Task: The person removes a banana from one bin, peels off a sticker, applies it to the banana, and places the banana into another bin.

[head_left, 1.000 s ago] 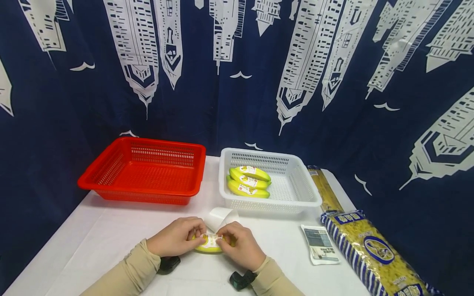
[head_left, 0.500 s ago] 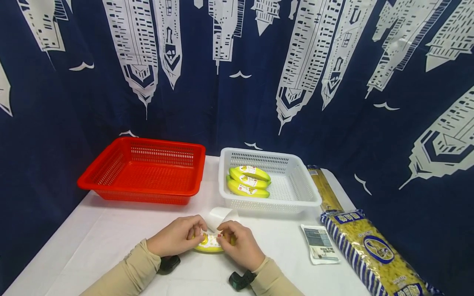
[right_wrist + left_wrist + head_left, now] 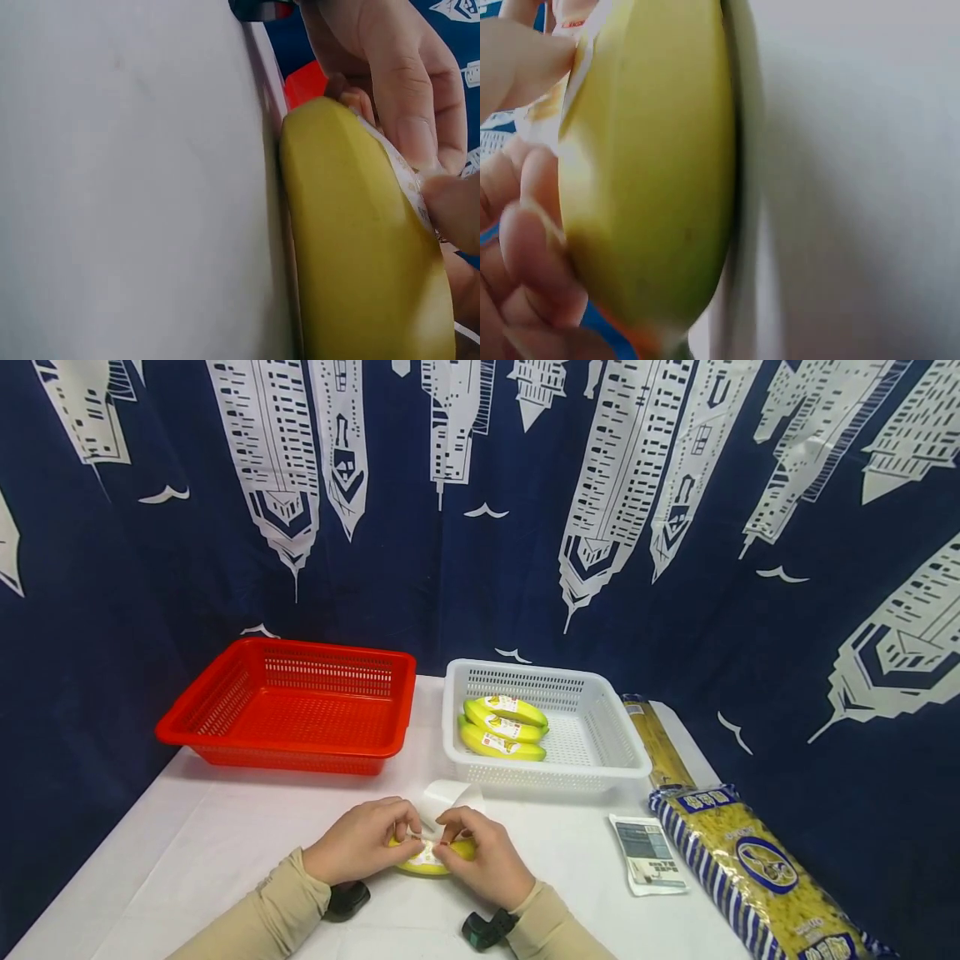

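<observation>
A yellow banana (image 3: pixel 423 866) lies on the white table between my hands, with a printed white sticker (image 3: pixel 426 855) on its upper side. My left hand (image 3: pixel 365 841) pinches the sticker's left part with thumb and fingers. On the right part, my right hand (image 3: pixel 486 853) does the same. Close up in the left wrist view, one sticker edge (image 3: pixel 576 84) stands slightly off the banana's peel (image 3: pixel 649 150). The right wrist view has both thumbs at the sticker (image 3: pixel 405 176). Just behind the hands is a curled piece of white paper (image 3: pixel 453 795). Some fingertips are hidden.
A red basket (image 3: pixel 300 745) stands back left. The white basket (image 3: pixel 555 772) beside it holds three stickered bananas (image 3: pixel 502 727). At right lie a small packet (image 3: pixel 648 856), a pasta bag (image 3: pixel 757 868) and a long yellow package (image 3: pixel 658 743). A patterned dark curtain (image 3: pixel 390 585) hangs behind.
My right fingers lifted a little off the sticker, then came back down on it, nearer the left hand. The left hand shifted slightly right. The baskets stayed put.
</observation>
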`<state>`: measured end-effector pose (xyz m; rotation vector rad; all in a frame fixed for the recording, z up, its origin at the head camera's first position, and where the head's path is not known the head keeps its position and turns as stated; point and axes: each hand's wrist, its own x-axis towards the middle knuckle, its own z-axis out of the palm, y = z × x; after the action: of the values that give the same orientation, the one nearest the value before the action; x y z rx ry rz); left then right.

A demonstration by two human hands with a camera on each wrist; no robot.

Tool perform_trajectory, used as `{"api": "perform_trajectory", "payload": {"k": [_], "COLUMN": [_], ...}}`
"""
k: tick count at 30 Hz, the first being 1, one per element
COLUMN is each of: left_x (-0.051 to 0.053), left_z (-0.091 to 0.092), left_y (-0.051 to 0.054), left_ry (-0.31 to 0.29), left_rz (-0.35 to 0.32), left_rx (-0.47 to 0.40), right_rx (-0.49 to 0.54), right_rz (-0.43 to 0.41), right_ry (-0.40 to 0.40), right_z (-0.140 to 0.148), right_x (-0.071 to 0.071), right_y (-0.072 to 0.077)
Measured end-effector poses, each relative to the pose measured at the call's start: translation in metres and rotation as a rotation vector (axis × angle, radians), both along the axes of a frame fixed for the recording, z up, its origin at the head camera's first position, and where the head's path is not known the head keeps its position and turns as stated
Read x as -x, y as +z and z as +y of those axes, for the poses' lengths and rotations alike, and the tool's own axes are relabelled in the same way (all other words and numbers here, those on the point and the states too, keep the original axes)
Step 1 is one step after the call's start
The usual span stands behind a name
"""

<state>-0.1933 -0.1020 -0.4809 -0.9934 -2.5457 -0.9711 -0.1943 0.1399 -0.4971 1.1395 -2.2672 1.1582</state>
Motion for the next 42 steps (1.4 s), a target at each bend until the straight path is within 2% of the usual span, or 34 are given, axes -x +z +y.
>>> {"api": "perform_trajectory", "payload": {"k": [5, 15, 18, 24, 35, 39, 42], "left_x": [-0.001, 0.0, 0.0, -0.002, -0.004, -0.002, -0.001], "left_z": [0.006, 0.014, 0.016, 0.02, 0.017, 0.017, 0.015], "left_y": [-0.004, -0.008, -0.007, -0.005, 0.0, 0.0, -0.003], "left_ry": [0.06, 0.172, 0.213, 0.301, 0.326, 0.33, 0.319], "left_rz": [0.051, 0.058, 0.024, -0.109, -0.208, -0.213, -0.158], "left_rx": [0.014, -0.004, -0.002, 0.023, -0.01, -0.01, -0.001], "right_rx": [-0.018, 0.001, 0.01, -0.009, -0.006, -0.019, -0.029], "right_rz": [0.036, 0.027, 0.036, -0.004, -0.079, -0.111, -0.129], "right_ry": [0.003, -0.062, -0.084, -0.14, -0.166, -0.164, -0.166], "right_z": [-0.003, -0.008, -0.01, -0.013, -0.015, -0.015, -0.015], "right_x": [0.0, -0.003, -0.004, -0.005, -0.006, -0.008, -0.008], "right_y": [-0.002, 0.0, 0.0, 0.001, 0.002, 0.004, 0.005]}}
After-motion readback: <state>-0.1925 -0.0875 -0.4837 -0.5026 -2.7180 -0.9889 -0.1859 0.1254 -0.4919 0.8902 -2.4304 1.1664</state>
